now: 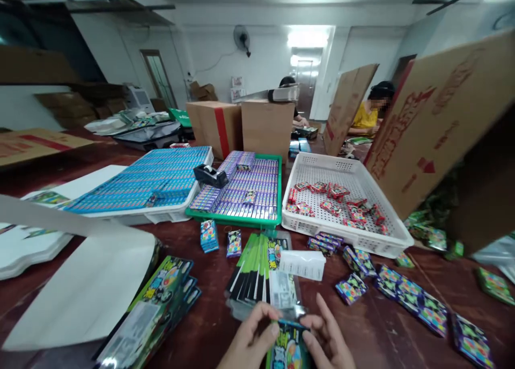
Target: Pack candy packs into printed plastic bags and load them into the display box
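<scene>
The left hand (248, 341) pinches the upper left corner of a green printed package (286, 352) between thumb and fingers, while the right hand (330, 341) grips its right edge, index finger raised. The package is on the wearer's side of the green tray (233, 219), a little to its right; whether it is filled or sealed cannot be told.

Left of the green tray, a large white tray (169, 215) is packed with rows of blue packets (140, 181). To its right, another white tray (298, 223) holds only scattered red packets (338, 191). The green tray itself is well stocked with purple packets (261, 181), so plenty of stock seems left.

Nearer than the green tray and to its left, a pile of similar packages (155, 299) overlaps; these may be done, though their contents are hidden. Straight in front of it fan green-and-black sleeves (253, 262), which I judge to be work still waiting.

Loose purple-blue packets (412, 299) lie to its near right, and a small blue stack (208, 235) just before its front edge. Overall, the work looks well short of finished.
</scene>
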Available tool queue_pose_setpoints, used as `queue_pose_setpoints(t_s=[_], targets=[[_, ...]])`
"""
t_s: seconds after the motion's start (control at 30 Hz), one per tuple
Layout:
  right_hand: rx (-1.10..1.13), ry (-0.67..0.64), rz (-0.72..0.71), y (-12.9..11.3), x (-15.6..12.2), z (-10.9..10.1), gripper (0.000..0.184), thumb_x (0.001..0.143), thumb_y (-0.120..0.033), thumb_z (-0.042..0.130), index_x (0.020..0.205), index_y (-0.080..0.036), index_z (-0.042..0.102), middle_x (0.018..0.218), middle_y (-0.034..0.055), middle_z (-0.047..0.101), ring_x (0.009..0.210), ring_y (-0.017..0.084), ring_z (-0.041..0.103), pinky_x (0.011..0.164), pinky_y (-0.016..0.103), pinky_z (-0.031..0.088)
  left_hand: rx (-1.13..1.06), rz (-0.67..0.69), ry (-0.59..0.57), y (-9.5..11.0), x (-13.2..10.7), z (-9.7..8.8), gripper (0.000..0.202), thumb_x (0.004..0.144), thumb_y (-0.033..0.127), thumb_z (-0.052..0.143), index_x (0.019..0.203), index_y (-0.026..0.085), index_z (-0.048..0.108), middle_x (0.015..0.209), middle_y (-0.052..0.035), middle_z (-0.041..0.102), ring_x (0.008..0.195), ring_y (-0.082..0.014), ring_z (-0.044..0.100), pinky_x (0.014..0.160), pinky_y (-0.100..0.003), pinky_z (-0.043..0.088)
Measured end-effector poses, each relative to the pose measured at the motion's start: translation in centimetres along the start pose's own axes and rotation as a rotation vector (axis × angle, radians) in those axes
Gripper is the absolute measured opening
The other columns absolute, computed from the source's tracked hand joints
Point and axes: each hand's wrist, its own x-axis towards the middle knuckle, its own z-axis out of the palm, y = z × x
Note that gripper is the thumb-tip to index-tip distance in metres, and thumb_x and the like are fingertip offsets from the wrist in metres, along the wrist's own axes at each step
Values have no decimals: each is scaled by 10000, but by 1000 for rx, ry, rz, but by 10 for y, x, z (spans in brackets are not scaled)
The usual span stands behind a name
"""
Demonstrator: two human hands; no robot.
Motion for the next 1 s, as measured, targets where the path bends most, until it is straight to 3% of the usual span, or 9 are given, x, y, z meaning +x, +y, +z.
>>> queue_pose_setpoints(t_s=[0.1,0.2,0.27,0.33,0.43,0.57,0.73,0.93,1.0], targets=[[3,-98,45,-5,2,-13,694,931,-450,661,1555,-330,380,1045,57,748,939,205,744,851,328,607,100,15,77,9,4,4,224,940,430,626,913,207,627,1188,-76,668,1140,-247,605,1026,-380,426],[-28,-140,11,-24,3,-23,832,944,-372,655,1615,-391,161,1301,90,679,1067,216,724,929,388,594,92,11,130,15,6,11,191,919,316,642,1083,219,628,1032,-50,714,1012,-218,649,953,-363,469],[-47,-157,27,-40,3,-27,870,940,-353,655,1621,-391,114,1301,94,677,1057,215,724,934,413,591,119,15,120,18,6,13,230,913,292,644,1126,207,649,1043,-58,726,1014,-212,660,961,-364,476],[-92,-219,71,-56,3,-30,820,924,-333,676,1606,-351,220,1093,55,746,1008,201,721,954,410,573,161,12,57,22,5,15,175,910,314,659,1015,182,703,1074,-78,732,1031,-213,667,975,-367,481],[-121,-228,113,-76,8,-29,723,894,-308,710,1531,-326,368,949,12,750,907,176,705,899,376,574,206,-16,17,31,7,18,151,881,313,700,921,168,716,1052,-77,743,996,-200,676,956,-358,494],[-123,-142,161,-94,15,-21,740,838,-294,766,1484,-269,405,839,-18,730,786,150,683,785,317,575,235,-84,-2,45,14,24,128,857,282,717,908,166,708,918,-45,743,847,-159,668,826,-309,515],[-126,-90,232,-100,17,-21,805,790,-298,823,1485,-241,420,834,-11,751,800,155,711,775,301,586,225,-123,-51,53,18,21,141,864,301,716,864,159,722,857,-37,747,780,-138,666,782,-294,523],[-205,-353,136,-112,12,-48,650,968,-310,633,1553,-312,349,990,19,782,1018,179,722,1005,413,548,162,-34,-181,45,8,13,175,849,287,759,986,184,722,1054,-57,753,944,-162,698,881,-323,551],[-292,-404,64,-125,18,-54,552,982,-312,610,1503,-326,429,1089,35,764,1086,184,700,1026,418,533,185,27,-186,41,8,13,126,862,262,742,959,187,712,1063,-53,742,970,-157,692,905,-322,546]])
